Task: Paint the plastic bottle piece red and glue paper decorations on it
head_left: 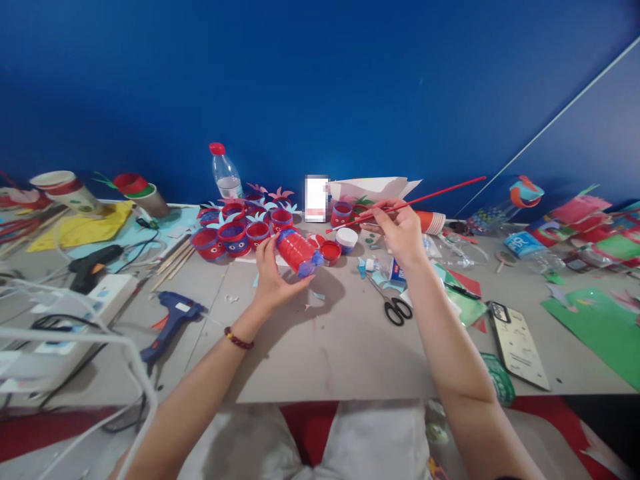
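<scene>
My left hand [273, 273] grips a plastic bottle section painted red with blue ends [299, 252], held tilted above the grey table [325, 347]. My right hand [400, 230] pinches a long thin red paintbrush [425, 198]; its handle points up to the right and its tip reaches left toward a small red pot [331, 251] and a white-and-blue pot [347, 239]. Behind the bottle section sits a cluster of several red-and-blue painted cups [235, 233] with pale blue paper petals.
Scissors [395, 308] lie right of centre. A blue glue gun [173, 320] and a black one [93, 263] lie at the left beside a power strip [107, 297]. A water bottle [225, 172] stands at the back. A phone [517, 343] and coloured paper [595, 333] fill the right.
</scene>
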Tool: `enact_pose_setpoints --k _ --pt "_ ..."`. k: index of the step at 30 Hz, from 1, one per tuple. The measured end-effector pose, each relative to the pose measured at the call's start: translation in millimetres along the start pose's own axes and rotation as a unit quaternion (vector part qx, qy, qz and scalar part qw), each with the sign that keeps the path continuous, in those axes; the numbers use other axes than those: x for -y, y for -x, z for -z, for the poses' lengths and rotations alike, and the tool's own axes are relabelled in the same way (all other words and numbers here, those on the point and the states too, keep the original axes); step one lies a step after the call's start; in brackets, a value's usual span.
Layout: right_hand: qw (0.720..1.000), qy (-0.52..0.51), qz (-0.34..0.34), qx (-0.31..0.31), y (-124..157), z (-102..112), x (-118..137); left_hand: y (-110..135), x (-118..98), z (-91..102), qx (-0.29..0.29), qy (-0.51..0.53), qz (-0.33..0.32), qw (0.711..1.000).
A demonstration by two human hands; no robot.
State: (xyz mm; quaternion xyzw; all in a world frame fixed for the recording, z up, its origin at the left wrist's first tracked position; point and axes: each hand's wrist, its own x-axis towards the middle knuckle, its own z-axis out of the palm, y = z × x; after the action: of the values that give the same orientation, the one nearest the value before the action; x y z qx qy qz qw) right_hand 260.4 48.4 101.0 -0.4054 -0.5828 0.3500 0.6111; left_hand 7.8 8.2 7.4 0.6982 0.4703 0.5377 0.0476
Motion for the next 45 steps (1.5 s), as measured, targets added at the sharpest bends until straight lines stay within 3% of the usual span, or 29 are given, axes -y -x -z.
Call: enact_pose_setpoints --k 4,13,45 --pt "0.997 -0.06 -0.026 0.036 7 -2 11 0 -1 0.5 0.009 0.004 0.0 1.0" --pt "0.985 -0.063 -0.057 0.149 29 -23 28 0 -2 -0.6 -0.006 -0.014 -0.023 1.0" --pt "0.99 -0.04 -0.046 0.127 25 -24 24 -1 -1 1.2 -0.033 -0.02 -0.028 0.999"
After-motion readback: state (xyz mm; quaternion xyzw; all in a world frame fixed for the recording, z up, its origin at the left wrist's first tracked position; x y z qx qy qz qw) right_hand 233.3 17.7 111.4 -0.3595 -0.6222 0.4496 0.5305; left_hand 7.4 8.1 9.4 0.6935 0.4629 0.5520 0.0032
